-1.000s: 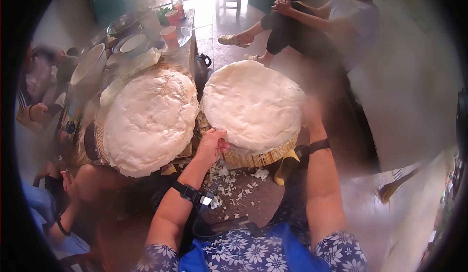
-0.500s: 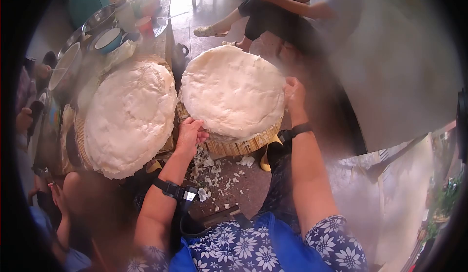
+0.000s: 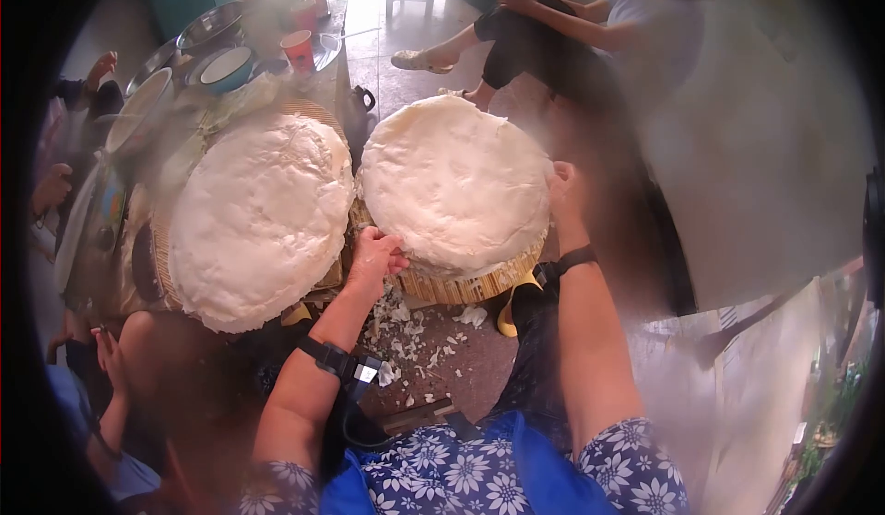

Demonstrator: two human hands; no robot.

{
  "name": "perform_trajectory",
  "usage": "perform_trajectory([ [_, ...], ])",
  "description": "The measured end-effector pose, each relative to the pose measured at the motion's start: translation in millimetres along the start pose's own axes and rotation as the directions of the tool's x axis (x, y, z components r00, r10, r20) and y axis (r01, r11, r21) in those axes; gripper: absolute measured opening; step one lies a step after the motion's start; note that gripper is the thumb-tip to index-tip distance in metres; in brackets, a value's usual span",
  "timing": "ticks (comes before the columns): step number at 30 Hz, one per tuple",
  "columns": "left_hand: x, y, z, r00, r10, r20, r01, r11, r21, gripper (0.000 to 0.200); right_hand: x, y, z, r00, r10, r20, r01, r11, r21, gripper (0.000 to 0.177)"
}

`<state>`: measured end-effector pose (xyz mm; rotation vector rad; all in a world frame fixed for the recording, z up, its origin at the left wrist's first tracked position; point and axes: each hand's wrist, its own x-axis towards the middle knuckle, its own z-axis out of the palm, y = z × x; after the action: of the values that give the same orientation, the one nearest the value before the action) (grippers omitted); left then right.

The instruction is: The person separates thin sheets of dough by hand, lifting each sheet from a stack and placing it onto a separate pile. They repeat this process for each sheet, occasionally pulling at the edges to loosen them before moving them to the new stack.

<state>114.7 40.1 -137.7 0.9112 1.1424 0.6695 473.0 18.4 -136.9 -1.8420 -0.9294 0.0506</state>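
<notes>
Since half a second ago, both of my hands and the load between them have slid a little toward 3 o'clock in my view, with the grip unchanged. My left hand (image 3: 376,255) sits at the 8 o'clock edge of the woven tray (image 3: 461,286), its fingers (image 3: 395,259) curled shut on the rim just under the overhang of the round white dough cake (image 3: 456,183) that covers the tray. My right hand (image 3: 564,190) clasps the 3 o'clock edge, fingers wrapped over the side where cake and tray meet; whether they press the cake or only the rim, I cannot tell. The tray is held tilted, its near rim above the floor, just beside the bench (image 3: 343,72) at 9 o'clock. On that bench lies a second white cake (image 3: 258,220) on its own woven mat, nearly touching the first. Beyond it, toward 11 o'clock, stand a pink cup (image 3: 299,49) and a blue-rimmed bowl (image 3: 226,68). White crumbs (image 3: 410,331) are scattered on the floor beneath the tray. A seated person (image 3: 590,35) is at 1 o'clock, well apart.
</notes>
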Motion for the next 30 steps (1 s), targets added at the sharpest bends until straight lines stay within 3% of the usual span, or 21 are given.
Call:
perform_trajectory([
  [1,-1,1,0,1.000,0.000,0.002,0.000,1.000,-0.003,0.017,-1,-4,-2,0.999,0.046,0.014,-0.045,0.998,-0.045,0.026],
  [4,-2,1,-1,1.000,0.007,0.001,-0.007,1.000,-0.024,0.018,-5,-41,-1,0.955,-0.296,0.004,0.273,0.876,-0.398,0.027],
  [7,-2,1,0,1.000,0.011,0.007,-0.011,0.996,-0.084,0.023,-15,-94,21,0.912,-0.352,0.209,0.405,0.850,-0.336,0.030],
  [10,3,-5,1,1.000,0.014,-0.016,-0.015,0.997,-0.081,0.022,-15,-124,63,0.838,-0.441,0.322,0.512,0.839,-0.184,0.031],
  [12,5,-5,1,1.000,-0.001,-0.023,0.000,0.999,-0.048,0.020,-14,-138,93,0.771,-0.543,0.332,0.617,0.767,-0.178,0.033],
  [17,13,-14,-1,1.000,0.017,-0.017,-0.017,1.000,-0.006,0.019,-6,-143,155,0.741,-0.490,0.459,0.623,0.756,-0.198,0.036],
  [21,12,-10,-1,1.000,-0.008,-0.018,0.008,1.000,-0.006,0.019,-8,-148,173,0.758,-0.325,0.566,0.583,0.726,-0.364,0.038],
  [30,10,-10,3,1.000,-0.001,-0.022,0.000,0.999,-0.038,0.018,-11,-160,189,0.782,-0.294,0.550,0.534,0.771,-0.346,0.042],
])
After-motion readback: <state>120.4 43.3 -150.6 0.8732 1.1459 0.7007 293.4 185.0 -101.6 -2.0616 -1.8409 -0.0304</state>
